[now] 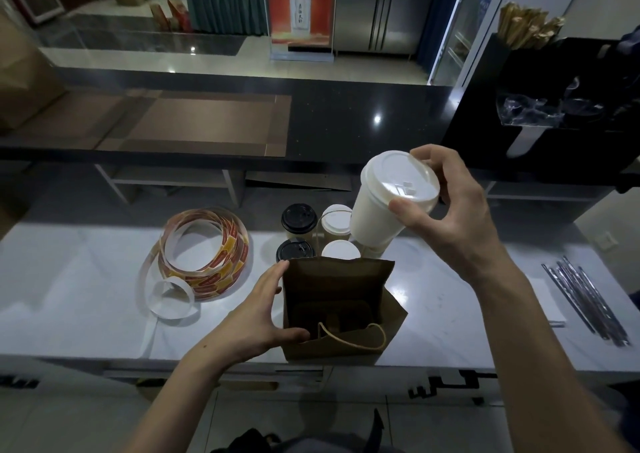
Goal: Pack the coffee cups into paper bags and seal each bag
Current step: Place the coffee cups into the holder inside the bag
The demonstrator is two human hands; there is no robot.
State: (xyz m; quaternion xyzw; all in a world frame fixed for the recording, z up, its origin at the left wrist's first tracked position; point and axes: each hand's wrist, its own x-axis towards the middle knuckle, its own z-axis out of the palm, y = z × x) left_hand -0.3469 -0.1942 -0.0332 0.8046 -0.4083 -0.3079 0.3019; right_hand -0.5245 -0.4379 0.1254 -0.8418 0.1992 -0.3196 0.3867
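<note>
Left hand [256, 310] nearest, fingers spread wide and fairly straight along the left wall of the open brown paper bag [346, 347], thumb at its near rim. It braces rather than grips. Bag stands at the near edge of the white counter [86, 297], with a dark cup-carrier insert [332, 310] in the bottom.

Right hand [460, 217] pinches a white lidded coffee cup [377, 217] by the lid rim. The cup is tilted and held in the air above and behind the bag's far right corner. More lidded cups [298, 218] wait just behind the bag, sealing-sticker roll [207, 258] to the left.

Risks:
- The grip is on the lid only, so the lid may pop off.
- The tilt may dribble coffee through the sip hole.
- The sagging near wall and twine handle [383, 335] could snag the cup's base.
</note>
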